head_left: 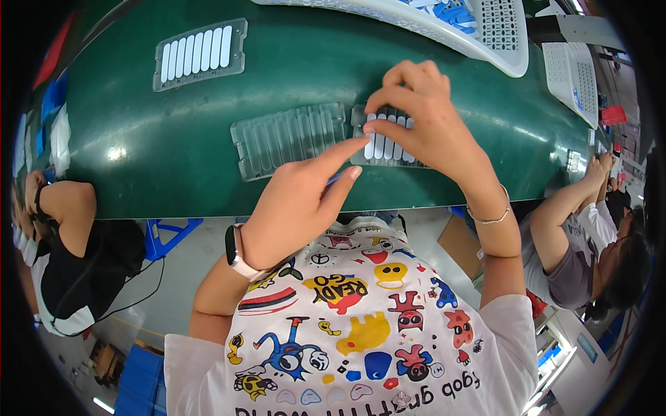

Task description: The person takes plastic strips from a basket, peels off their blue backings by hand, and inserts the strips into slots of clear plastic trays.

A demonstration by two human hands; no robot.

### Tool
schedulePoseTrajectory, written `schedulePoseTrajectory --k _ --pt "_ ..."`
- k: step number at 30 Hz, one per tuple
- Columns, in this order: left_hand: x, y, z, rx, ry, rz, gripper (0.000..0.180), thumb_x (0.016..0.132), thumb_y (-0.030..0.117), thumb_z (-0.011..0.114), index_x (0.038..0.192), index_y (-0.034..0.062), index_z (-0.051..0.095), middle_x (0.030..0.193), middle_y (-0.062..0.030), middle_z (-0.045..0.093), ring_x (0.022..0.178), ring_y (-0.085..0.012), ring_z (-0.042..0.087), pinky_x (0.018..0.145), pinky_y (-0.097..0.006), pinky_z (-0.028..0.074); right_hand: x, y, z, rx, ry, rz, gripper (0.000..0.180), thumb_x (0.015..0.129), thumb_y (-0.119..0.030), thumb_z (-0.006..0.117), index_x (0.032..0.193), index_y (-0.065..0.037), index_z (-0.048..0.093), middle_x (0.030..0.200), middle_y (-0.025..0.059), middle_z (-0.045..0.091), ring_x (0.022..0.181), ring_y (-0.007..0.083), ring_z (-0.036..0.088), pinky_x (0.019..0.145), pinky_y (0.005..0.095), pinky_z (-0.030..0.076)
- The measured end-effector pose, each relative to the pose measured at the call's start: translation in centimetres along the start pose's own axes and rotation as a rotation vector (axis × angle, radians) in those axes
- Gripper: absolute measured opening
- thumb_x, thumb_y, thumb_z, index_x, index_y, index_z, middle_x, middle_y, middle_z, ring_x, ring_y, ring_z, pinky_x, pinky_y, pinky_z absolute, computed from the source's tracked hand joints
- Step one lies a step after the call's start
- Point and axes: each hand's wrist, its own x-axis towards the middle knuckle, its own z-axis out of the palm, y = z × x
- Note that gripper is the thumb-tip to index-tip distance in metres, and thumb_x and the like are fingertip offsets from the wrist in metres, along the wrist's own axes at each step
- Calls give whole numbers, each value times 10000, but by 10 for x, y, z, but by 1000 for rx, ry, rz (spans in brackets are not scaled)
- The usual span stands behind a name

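My left hand (298, 201) has its index finger reaching to the near-left part of a clear tray (359, 119) with several white rounded strips (379, 145). A sliver of a blue strip (334, 178) shows between its thumb and fingers, most of it hidden. Over the same tray my right hand (427, 104) is bent in a pinch, thumb and index tips close to my left index fingertip. What that pinch holds, if anything, is too small to make out. Left of this tray, almost touching it, lies a clear slotted tray (288, 141) without white strips.
Another clear tray (238, 62) with several white strips lies far left on the green table (139, 132). A white basket (510, 66) of blue pieces stands at the back right, a second white basket (555, 76) beyond. People sit on both sides; a blue stool (159, 239) is at left.
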Motion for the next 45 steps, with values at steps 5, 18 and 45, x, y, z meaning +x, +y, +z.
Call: schedulePoseTrajectory --k 5,18,45 --pt "3 -3 5 540 -134 141 451 881 101 557 1326 109 481 687 -130 617 574 -305 607 535 -382 493 -12 3 -11 -73 120 121 232 704 -224 773 882 -128 660 899 11 541 919 221 462 828 351 309" --pt "9 10 -6 129 -128 -16 301 940 157 520 1221 50 535 605 -57 514 481 -98 459 451 -256 351 -39 28 -19 183 -52 549 348 666 -312 809 948 -162 671 924 -28 594 932 182 470 830 347 296" --pt "-8 -1 -17 -1184 -135 -340 476 1009 436 275 1182 33 462 597 16 350 425 -43 262 392 -208 219 -59 5 -4 57 110 560 244 750 -292 755 901 -125 662 946 -14 584 932 198 487 884 371 277"
